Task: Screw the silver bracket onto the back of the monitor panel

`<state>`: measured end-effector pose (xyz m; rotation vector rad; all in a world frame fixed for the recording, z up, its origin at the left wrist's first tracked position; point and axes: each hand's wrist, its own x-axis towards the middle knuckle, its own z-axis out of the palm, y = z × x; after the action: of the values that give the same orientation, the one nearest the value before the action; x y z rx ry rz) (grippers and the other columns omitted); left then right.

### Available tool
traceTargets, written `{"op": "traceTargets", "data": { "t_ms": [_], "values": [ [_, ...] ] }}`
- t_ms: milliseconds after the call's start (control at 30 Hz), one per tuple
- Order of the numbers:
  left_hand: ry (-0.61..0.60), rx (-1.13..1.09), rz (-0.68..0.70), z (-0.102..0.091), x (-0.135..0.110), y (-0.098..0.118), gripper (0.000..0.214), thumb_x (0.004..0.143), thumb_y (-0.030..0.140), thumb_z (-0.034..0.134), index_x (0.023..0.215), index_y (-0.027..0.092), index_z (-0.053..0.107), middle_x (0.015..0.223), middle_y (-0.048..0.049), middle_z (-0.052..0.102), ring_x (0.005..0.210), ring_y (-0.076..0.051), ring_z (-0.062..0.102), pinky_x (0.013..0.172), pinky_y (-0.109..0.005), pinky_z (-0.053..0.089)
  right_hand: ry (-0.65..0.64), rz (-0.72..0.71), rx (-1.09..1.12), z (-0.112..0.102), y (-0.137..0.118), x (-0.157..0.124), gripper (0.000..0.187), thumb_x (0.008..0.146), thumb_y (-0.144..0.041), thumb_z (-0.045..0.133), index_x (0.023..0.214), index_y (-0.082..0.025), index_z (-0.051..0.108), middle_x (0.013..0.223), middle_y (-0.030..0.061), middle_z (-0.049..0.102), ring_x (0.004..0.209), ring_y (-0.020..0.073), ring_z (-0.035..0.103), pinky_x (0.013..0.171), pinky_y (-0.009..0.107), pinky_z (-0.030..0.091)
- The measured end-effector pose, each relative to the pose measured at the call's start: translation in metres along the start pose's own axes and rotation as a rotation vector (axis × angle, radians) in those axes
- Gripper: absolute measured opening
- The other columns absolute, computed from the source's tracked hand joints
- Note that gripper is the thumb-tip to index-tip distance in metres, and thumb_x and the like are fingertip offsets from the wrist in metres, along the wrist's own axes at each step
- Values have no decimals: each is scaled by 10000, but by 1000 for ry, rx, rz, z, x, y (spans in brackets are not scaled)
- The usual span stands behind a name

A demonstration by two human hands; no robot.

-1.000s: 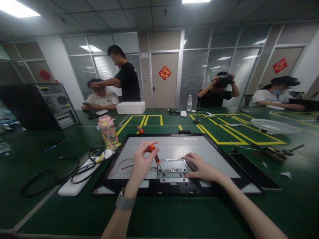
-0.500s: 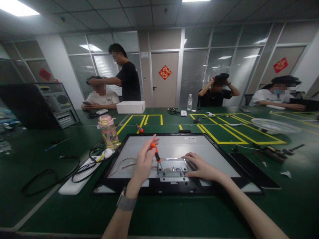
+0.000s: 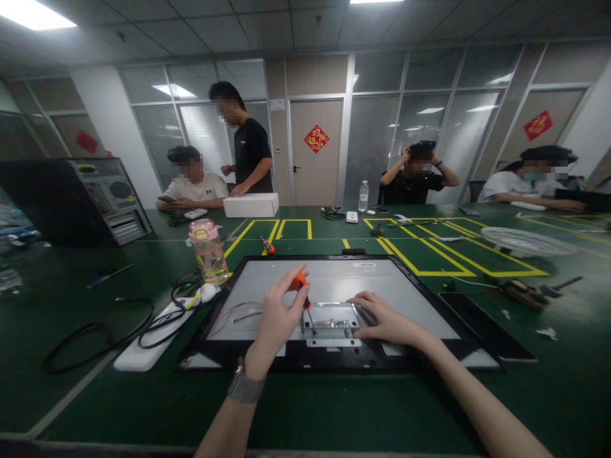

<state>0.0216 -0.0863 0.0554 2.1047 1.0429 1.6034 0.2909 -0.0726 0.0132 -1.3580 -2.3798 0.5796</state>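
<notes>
An orange-and-black screwdriver is in my left hand, its handle between the thumb and fingers. Its thin shaft slants down to the left end of a metal bracket with connector ports along it. My right hand grips the bracket's right end, thumb near its front edge and fingers over the back. The bracket lies on the silvery back of a black-framed display panel, which rests flat. Thin wires run across the panel left of the bracket. My left fingers partly hide the screwdriver handle.
Left of the panel are a white power strip with black cables and a pink-lidded bottle. Another screwdriver lies behind it. A dark flat slab sits at the right. Several people sit or stand across the green table.
My left hand has turned slightly around the screwdriver handle, its thumb now further over it. My right hand stays put. Across the table, the standing person has lowered their arms to the white box.
</notes>
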Motion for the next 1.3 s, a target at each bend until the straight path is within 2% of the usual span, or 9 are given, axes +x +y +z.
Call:
{"op": "traceTargets", "data": {
  "t_ms": [133,300,433,500,633,833,1067,1200,1300],
  "values": [
    [98,225,102,-1,0,0,277,823,247,618,1093,186,636,841,-36,615,742,-165,592,745,-289,481,-3,-4,-2,1,1,0,653,737,-526,694,1291,-234,507,1239,97,471,1178,296,431,1028,428,358],
    [84,148,97,-3,0,1,323,892,163,453,1183,196,588,1059,-82,635,956,-190,606,849,-314,473,-12,18,7,0,0,-1,648,741,-526,689,1295,-246,503,1248,94,465,1180,300,431,1027,431,358],
    [140,162,88,-3,1,0,241,819,245,621,1054,207,657,886,-38,611,770,-162,587,749,-290,483,-8,7,11,0,-1,-1,658,739,-536,688,1302,-255,496,1245,91,467,1182,302,429,1029,433,357],
    [110,183,89,-4,1,0,284,798,241,636,1080,212,651,888,-35,603,752,-159,572,747,-296,480,-6,3,13,0,0,-1,656,744,-539,681,1305,-255,493,1246,90,466,1184,301,429,1028,427,358],
    [-23,111,68,-6,1,-1,494,828,127,499,1312,226,497,1108,-75,632,966,-199,600,881,-344,459,-12,7,8,0,-1,-1,655,748,-541,673,1310,-259,488,1257,87,460,1186,301,428,1028,425,358],
    [45,196,95,-8,3,-2,349,793,225,645,1141,216,622,863,-28,594,754,-160,567,751,-298,477,-11,15,7,-1,-2,-1,648,745,-527,680,1302,-252,495,1254,90,461,1186,297,431,1032,420,357],
    [-48,89,81,-9,2,0,430,845,138,520,1267,223,527,989,-50,635,855,-165,614,822,-317,490,-1,7,4,0,-1,0,650,737,-514,689,1298,-244,505,1242,95,472,1182,304,435,1029,423,361],
    [39,14,-31,-2,2,-5,388,786,236,657,1165,222,575,903,-24,621,773,-159,643,786,-326,534,-11,17,10,0,-2,-1,655,739,-528,682,1306,-259,495,1252,88,467,1190,303,431,1035,430,357],
    [271,-208,-154,1,4,-7,458,778,266,670,1188,222,471,995,-31,574,722,-136,667,712,-299,563,-11,17,6,-1,-2,-1,653,741,-531,679,1305,-259,497,1252,90,467,1192,305,427,1036,429,354]
  ]
}}
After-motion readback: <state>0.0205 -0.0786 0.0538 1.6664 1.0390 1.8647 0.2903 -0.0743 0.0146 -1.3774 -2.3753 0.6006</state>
